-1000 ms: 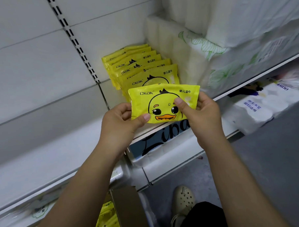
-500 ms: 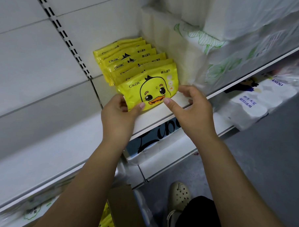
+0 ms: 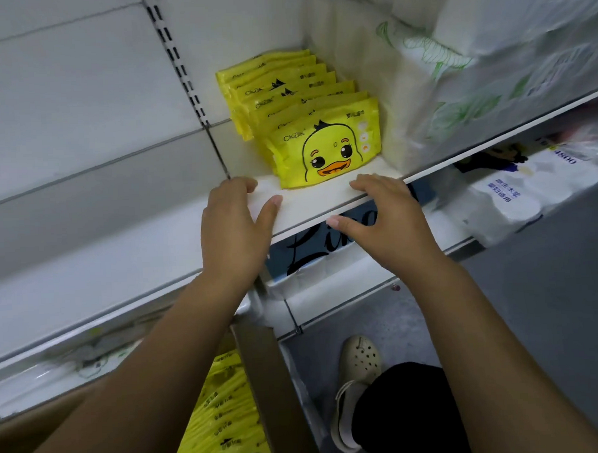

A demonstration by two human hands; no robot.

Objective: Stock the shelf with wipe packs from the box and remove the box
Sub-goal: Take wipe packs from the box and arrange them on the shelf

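Note:
A row of several yellow wipe packs stands upright on the white shelf [image 3: 310, 205]. The front pack [image 3: 331, 146] shows a duck face and leans on those behind it. My left hand [image 3: 232, 225] hovers at the shelf's front edge, left of and below that pack, fingers relaxed and empty. My right hand [image 3: 383, 219] is at the edge to the right, fingers spread, holding nothing. Neither hand touches the pack. Below, a brown cardboard box [image 3: 263, 375] holds more yellow wipe packs [image 3: 220, 418], partly hidden by my left forearm.
Large white tissue bundles [image 3: 431, 73] press against the row's right side. More tissue packs [image 3: 515, 196] lie on the lower shelf. A slotted upright [image 3: 177, 60] runs up the back panel. My shoe [image 3: 358, 371] is on the grey floor.
Both hands set the duck-face pack at the front of the row and let go. They have drawn back to the shelf's front edge.

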